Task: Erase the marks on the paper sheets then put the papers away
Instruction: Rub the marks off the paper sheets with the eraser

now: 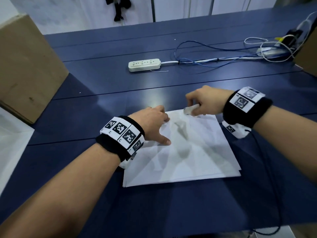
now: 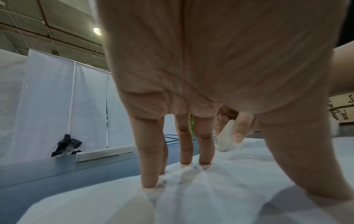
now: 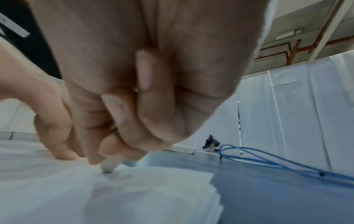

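A stack of white paper sheets (image 1: 197, 152) lies on the dark blue table (image 1: 120, 83) in front of me. My left hand (image 1: 154, 124) presses its spread, straight fingers (image 2: 151, 171) and thumb down on the sheets' far left part, holding them flat. My right hand (image 1: 202, 102) grips a white eraser (image 1: 191, 109) and holds its tip on the top sheet (image 3: 153, 197) near the far edge. In the right wrist view the eraser (image 3: 110, 166) touches the paper under my curled fingers. In the left wrist view the eraser (image 2: 226, 136) shows past my left fingers.
A white power strip (image 1: 144, 64) lies farther back, with blue and white cables (image 1: 223, 57) trailing to the right. A large cardboard box (image 1: 25, 69) stands at the left, and another box corner (image 1: 308, 54) at the right. White partitions (image 1: 171, 7) line the table's far side.
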### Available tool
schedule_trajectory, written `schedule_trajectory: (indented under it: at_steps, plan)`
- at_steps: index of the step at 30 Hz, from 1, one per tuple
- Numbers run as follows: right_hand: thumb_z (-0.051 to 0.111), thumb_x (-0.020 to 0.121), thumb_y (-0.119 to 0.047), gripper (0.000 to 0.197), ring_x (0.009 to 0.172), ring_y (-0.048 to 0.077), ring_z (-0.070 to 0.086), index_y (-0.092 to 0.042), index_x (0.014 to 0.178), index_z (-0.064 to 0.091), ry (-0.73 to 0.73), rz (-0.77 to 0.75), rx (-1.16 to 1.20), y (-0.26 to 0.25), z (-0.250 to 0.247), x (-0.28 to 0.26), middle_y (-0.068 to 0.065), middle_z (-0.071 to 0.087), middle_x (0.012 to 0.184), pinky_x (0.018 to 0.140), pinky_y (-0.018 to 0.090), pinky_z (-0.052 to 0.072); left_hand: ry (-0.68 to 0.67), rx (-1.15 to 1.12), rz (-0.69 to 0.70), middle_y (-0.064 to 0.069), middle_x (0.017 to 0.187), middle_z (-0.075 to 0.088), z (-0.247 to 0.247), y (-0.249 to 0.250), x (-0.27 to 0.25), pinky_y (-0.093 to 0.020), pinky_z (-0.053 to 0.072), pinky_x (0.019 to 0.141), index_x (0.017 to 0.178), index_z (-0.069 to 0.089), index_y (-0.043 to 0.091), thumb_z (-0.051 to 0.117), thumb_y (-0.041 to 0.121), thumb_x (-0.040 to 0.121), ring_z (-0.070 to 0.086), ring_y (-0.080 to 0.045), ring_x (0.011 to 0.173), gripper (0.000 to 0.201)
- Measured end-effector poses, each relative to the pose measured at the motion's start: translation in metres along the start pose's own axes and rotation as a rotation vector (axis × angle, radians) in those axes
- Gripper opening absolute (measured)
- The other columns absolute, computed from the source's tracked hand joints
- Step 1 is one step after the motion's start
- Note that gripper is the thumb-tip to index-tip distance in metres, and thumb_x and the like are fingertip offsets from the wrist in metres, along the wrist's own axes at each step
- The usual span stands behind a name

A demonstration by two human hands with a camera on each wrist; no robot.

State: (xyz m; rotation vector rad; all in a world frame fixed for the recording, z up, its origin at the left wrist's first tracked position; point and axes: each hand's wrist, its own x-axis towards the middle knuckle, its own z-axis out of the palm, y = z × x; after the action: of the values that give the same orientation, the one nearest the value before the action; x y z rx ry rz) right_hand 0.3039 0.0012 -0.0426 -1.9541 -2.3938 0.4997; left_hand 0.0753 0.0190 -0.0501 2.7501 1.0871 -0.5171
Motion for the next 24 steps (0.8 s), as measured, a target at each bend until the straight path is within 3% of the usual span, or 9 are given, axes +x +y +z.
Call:
schedule_trajectory:
  at_steps: [4, 6, 9, 13, 15, 19, 21, 24]
  plan:
    - [0.066, 0.060, -0.052, 0.034, 0.055, 0.015, 0.059, -0.027, 0.081, 0.060, -0.315, -0.071, 0.141, -0.010, 0.004, -0.025, -0.002, 0.067, 0.061, 0.058, 0.046, 0.057, 0.024, 0.041, -0.015, 0.005, 0.122, 0.046, 0.002, 0.003, 0.000, -0.032, 0.043, 0.079, 0.136, 0.050, 0.026, 0.061, 0.075, 0.074, 0.049, -0.023, 0.112, 0.080]
    - [0.072, 0.061, -0.049, 0.032, 0.052, 0.012, 0.055, -0.027, 0.081, 0.062, -0.414, -0.100, 0.132, -0.015, 0.005, -0.031, 0.001, 0.066, 0.061, 0.057, 0.037, 0.055, 0.030, 0.051, -0.026, 0.004, 0.118, 0.048, 0.003, 0.006, 0.001, -0.035, 0.048, 0.081, 0.130, 0.054, 0.025, 0.060, 0.079, 0.070, 0.050, -0.021, 0.111, 0.081]
    - [0.078, 0.075, -0.035, 0.020, 0.058, 0.012, 0.059, -0.026, 0.088, 0.065, -0.255, -0.071, 0.066, -0.013, 0.002, -0.016, 0.001, 0.069, 0.063, 0.060, 0.026, 0.047, 0.025, 0.041, -0.026, 0.002, 0.111, 0.048, 0.002, 0.008, 0.004, -0.035, 0.048, 0.079, 0.120, 0.060, 0.021, 0.064, 0.078, 0.068, 0.048, -0.019, 0.106, 0.077]
    - [0.072, 0.080, -0.033, 0.022, 0.078, 0.025, 0.061, -0.019, 0.095, 0.063, 0.012, 0.008, -0.023, -0.008, 0.000, 0.003, -0.004, 0.064, 0.072, 0.072, 0.035, 0.051, 0.013, 0.037, 0.001, 0.001, 0.120, 0.046, -0.001, 0.010, 0.005, -0.028, 0.038, 0.075, 0.114, 0.064, 0.014, 0.067, 0.072, 0.072, 0.049, -0.019, 0.107, 0.071]
    - [0.074, 0.078, -0.029, 0.019, 0.070, 0.021, 0.059, -0.020, 0.090, 0.062, -0.054, -0.039, 0.011, -0.011, 0.002, -0.003, -0.005, 0.061, 0.067, 0.066, 0.030, 0.048, 0.017, 0.013, 0.001, 0.001, 0.120, 0.045, -0.001, 0.011, 0.005, -0.026, 0.034, 0.073, 0.114, 0.064, 0.014, 0.069, 0.069, 0.073, 0.050, -0.017, 0.101, 0.069]
    - [0.077, 0.074, -0.025, 0.017, 0.052, 0.010, 0.055, -0.027, 0.081, 0.061, -0.412, -0.103, 0.093, -0.024, 0.005, -0.029, 0.002, 0.067, 0.064, 0.047, 0.014, 0.040, 0.008, 0.007, 0.001, 0.002, 0.110, 0.046, -0.001, 0.010, 0.005, -0.027, 0.034, 0.068, 0.109, 0.063, 0.013, 0.070, 0.068, 0.073, 0.045, -0.015, 0.085, 0.066]
    - [0.077, 0.075, -0.028, 0.016, 0.053, 0.010, 0.056, -0.029, 0.081, 0.062, -0.377, -0.101, 0.069, -0.022, 0.005, -0.026, -0.001, 0.068, 0.063, 0.048, 0.015, 0.041, 0.019, -0.003, -0.004, 0.003, 0.107, 0.047, -0.001, 0.009, 0.006, -0.028, 0.034, 0.067, 0.108, 0.062, 0.015, 0.071, 0.068, 0.071, 0.044, -0.015, 0.084, 0.066]
    - [0.074, 0.079, -0.029, 0.015, 0.064, 0.014, 0.061, -0.025, 0.089, 0.063, -0.108, -0.020, 0.008, -0.013, 0.000, -0.004, -0.002, 0.071, 0.067, 0.063, 0.027, 0.046, 0.042, -0.018, -0.008, 0.006, 0.106, 0.047, 0.001, 0.006, 0.005, -0.030, 0.037, 0.067, 0.108, 0.060, 0.020, 0.070, 0.072, 0.068, 0.047, -0.015, 0.086, 0.067]
